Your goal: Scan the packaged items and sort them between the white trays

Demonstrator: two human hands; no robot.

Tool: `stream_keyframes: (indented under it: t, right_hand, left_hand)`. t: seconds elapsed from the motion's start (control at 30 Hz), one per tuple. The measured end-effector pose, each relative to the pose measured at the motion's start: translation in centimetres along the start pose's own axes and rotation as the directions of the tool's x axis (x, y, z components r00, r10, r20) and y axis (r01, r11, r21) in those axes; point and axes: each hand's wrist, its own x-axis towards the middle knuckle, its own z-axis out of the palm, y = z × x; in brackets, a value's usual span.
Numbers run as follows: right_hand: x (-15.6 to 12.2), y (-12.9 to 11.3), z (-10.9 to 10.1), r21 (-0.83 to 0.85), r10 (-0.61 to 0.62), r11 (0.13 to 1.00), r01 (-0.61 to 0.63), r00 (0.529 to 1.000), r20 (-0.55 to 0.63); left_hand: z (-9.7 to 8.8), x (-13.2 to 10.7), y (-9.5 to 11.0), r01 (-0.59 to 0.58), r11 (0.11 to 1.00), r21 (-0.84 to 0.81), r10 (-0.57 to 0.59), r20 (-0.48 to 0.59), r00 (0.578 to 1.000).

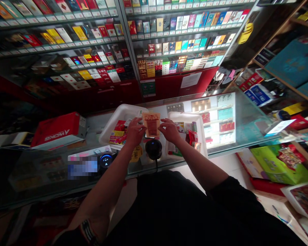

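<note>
The packet (pixel 152 124) is flat, roughly rectangular and upright in outline, orange-tan in colour, with a darker reddish-brown panel in the middle and a patterned band across the top; its print is too small to read. The left hand (pixel 135 132) is pinched on its left edge, the right hand (pixel 170 130) on its right edge. It is held above the glass counter (pixel 248 126), between two white trays (pixel 203 128), just beyond a black round device (pixel 153 150).
</note>
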Motion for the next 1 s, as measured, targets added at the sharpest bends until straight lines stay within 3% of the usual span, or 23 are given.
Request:
stream_keyframes:
  t: [0.47, 0.67, 0.8, 1.0]
  right_hand:
    - [0.3, 1.4, 1.2, -0.007, -0.040, 0.999, 0.041, 0.989, 0.144]
    - [0.5, 2.2, 1.7, 0.013, -0.065, 0.998, 0.064, 0.989, 0.133]
    - [0.8, 0.9, 1.7, 0.020, -0.103, 0.995, 0.101, 0.987, 0.125]
    - [1.1, -3.0, 2.3, 0.036, -0.157, 0.988, 0.153, 0.980, 0.126]
  left_hand:
    - [-0.7, -1.3, 0.6, 0.136, 0.990, -0.041, -0.138, -0.060, 0.989]
    - [-0.6, -2.1, 1.4, 0.173, 0.981, -0.089, -0.181, -0.096, 0.979]
    - [-1.7, -2.5, 1.8, 0.205, 0.970, -0.131, -0.222, -0.139, 0.965]
    - [-4.8, -1.5, 1.6, 0.267, 0.960, -0.085, -0.278, -0.168, 0.946]
